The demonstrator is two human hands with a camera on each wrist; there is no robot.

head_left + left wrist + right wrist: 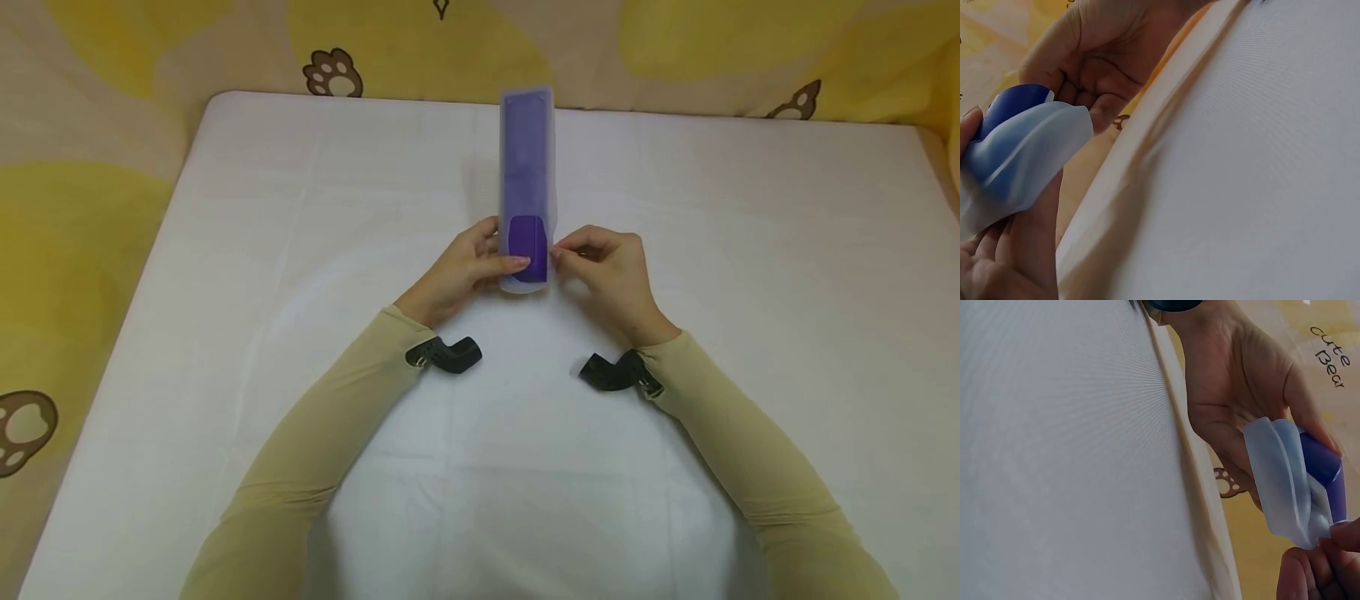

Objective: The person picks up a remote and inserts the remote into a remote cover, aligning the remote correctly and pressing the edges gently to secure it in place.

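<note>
At the centre of the white tabletop [225, 333], the left hand [461, 267] grips a purple remote [527, 242] while the right hand [607, 267] pinches its clear sleeve [528, 150], apparently mid-fitting; the sleeve's near edge likely needs tugging next.

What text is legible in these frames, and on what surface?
"cute Bear": dark handwritten-style letters on the yellow and beige paw-print fabric, seen in the right wrist view beyond the left hand.
Long purple object in its translucent plastic sleeve: no text visible.
White table cover: no text.
Head and left wrist views: nothing readable, only brown paw prints.
</note>
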